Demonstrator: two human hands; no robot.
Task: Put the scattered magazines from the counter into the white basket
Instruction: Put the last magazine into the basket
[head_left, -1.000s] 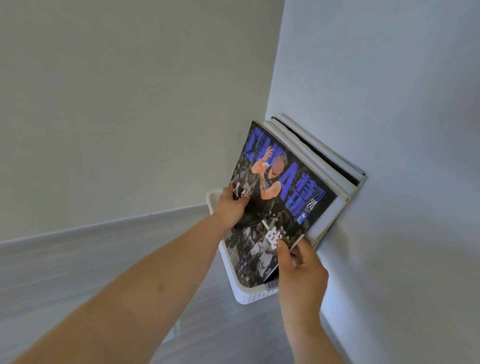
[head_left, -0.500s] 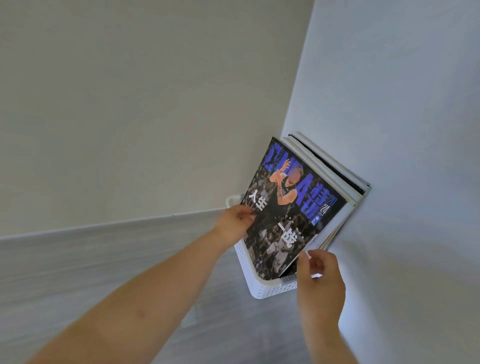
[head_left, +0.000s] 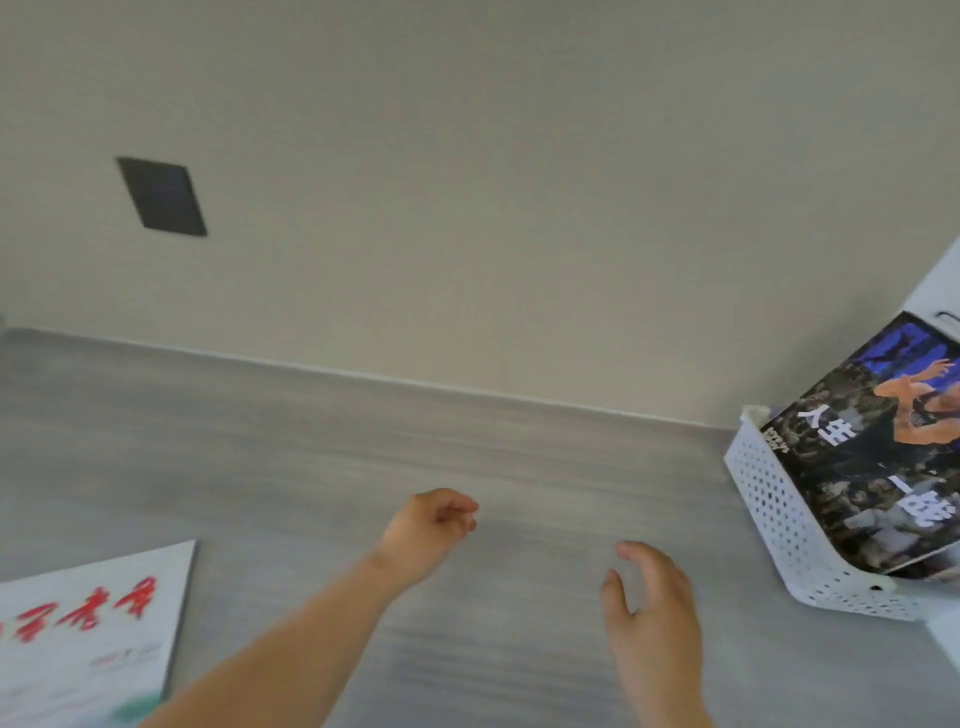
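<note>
Swung leftward since a second ago, both hands let go of the basketball magazine and drawn back over the grey counter (head_left: 519, 467). At far right, white basket (head_left: 769, 499), basketball magazine (head_left: 872, 467) standing tilted inside. At lower left, white magazine (head_left: 88, 634) with red lettering lying flat, partly out of view, right edge running away from the body. Nearer to it: left hand (head_left: 426, 535), loosely curled, empty. Right hand (head_left: 649, 597) relaxed, fingers loose, empty, well apart from it.

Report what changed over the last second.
Both hands let go of the basketball magazine: the left hand and right hand now hover empty over the counter. The view swung left, showing a red-lettered magazine. The basketball magazine stays leaning in the white basket.
</note>
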